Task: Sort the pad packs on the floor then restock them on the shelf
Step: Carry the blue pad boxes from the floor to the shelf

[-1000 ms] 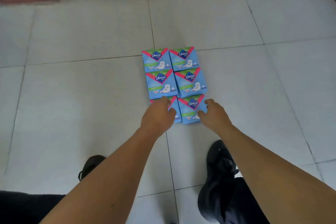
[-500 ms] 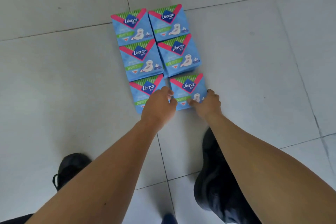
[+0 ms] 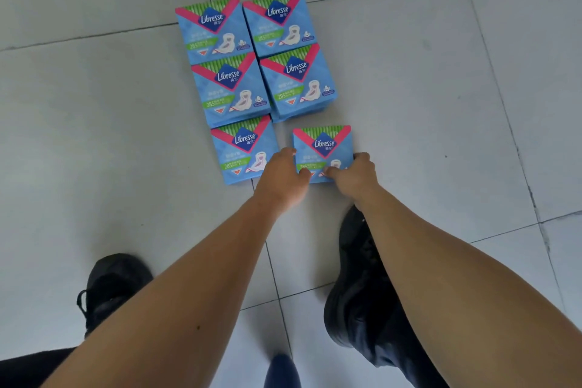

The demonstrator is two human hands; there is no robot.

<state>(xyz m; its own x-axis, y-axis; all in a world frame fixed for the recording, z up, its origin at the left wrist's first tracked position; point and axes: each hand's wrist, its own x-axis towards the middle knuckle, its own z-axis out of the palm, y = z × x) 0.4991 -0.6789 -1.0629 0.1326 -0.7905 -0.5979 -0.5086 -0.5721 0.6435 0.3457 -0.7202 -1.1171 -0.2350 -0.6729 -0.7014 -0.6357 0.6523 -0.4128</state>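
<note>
Both your hands pinch the near-right pack by its lower corners: left hand on its left edge, right hand on its right. It sits apart from five packs gridded on the floor.

We note six square blue plastic pad packs on the grey tiled floor: four packs abut in a two-by-two block; nearer us, a fifth pack touches the block's left column, a sixth pack lies apart, right.
</note>
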